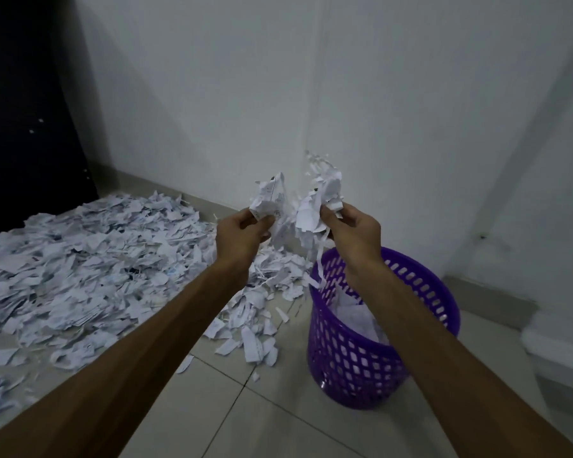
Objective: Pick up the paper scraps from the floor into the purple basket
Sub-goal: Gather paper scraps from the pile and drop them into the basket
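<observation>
Premises: a dim corner where two pale plastered walls (212, 94) meet, with a floor (245, 418) of large light glazed tiles with thin dark grout lines. A dark panel, possibly a door (20, 110), stands at the far left.

Task items: a broad heap of paper scraps (90, 269) covers the floor on the left and thins to loose single pieces near the purple basket (351, 361). The basket stands upright on the tiles at the right, close to the corner. It is round, of rigid moulded plastic with a lattice of small openings and a smooth solid rim. White paper already lies inside; the level appears well below the rim.

Hands: the left hand (242, 234) has fingers and thumb curled round a crumpled bunch of scraps (268, 200). The right hand (354, 229) is likewise clamped on a second bunch (321, 200), with thin strips trailing down towards the rim. Both hands are raised; the right is roughly above the basket's far edge, the left is beside it, over the floor.

Material: the paper is thin, white, torn into irregular jagged pieces and narrow shreds, some printed. It is light and will flutter.

Assessment: the step in hand appears to be the deposit. Recommended practice: bring both hands fully over the opening, lower them near the rim, then release, so strays do not drift outside. Most of the heap remains.
</observation>
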